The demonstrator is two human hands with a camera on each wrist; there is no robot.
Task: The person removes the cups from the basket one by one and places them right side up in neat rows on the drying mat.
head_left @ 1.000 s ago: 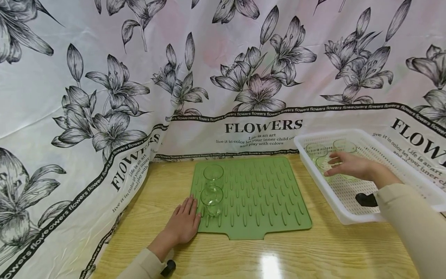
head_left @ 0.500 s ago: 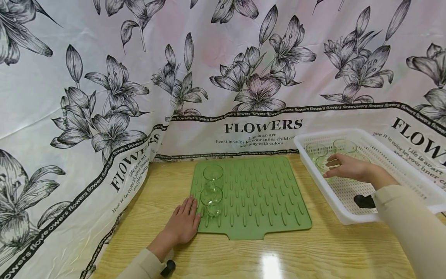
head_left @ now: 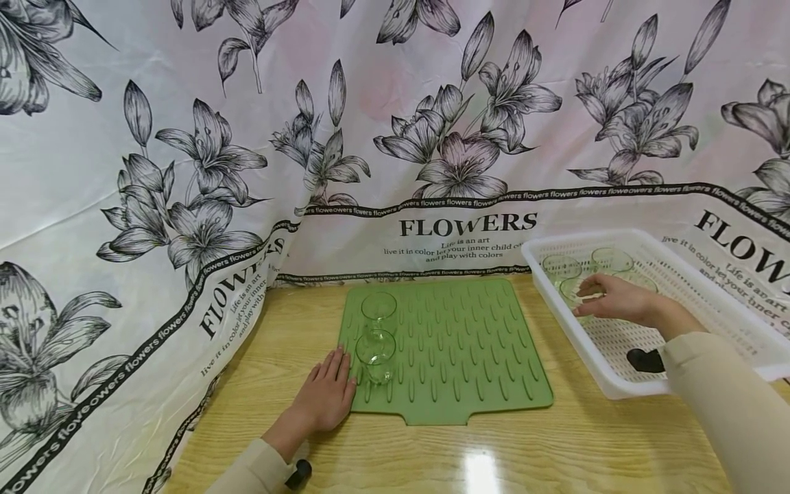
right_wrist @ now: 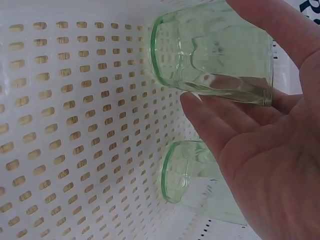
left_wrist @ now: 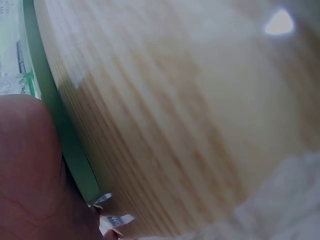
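Observation:
My right hand (head_left: 617, 298) reaches into the white basket (head_left: 607, 384), with thumb and fingers round a clear greenish glass (right_wrist: 215, 55). The right wrist view shows the fingers along its lower side and the thumb at its upper side. Below it in that view stands another glass (right_wrist: 192, 175). My left hand (head_left: 327, 391) lies flat at the left edge of the green mat (head_left: 457, 343), palm down with fingers straight. Near its fingertips, a front glass (head_left: 376, 350) stands on the mat, with a back glass (head_left: 378, 307) behind it.
More glasses sit in the basket, including a back-left glass (head_left: 561, 266) and a back glass (head_left: 611, 261). The basket has raised walls and a perforated floor. A flower-printed cloth (head_left: 463, 151) hangs behind the wooden table (head_left: 420, 460).
My right hand has shifted very slightly over the glasses in the basket, its fingers a bit more closed. The left hand and the two glasses on the mat stay put.

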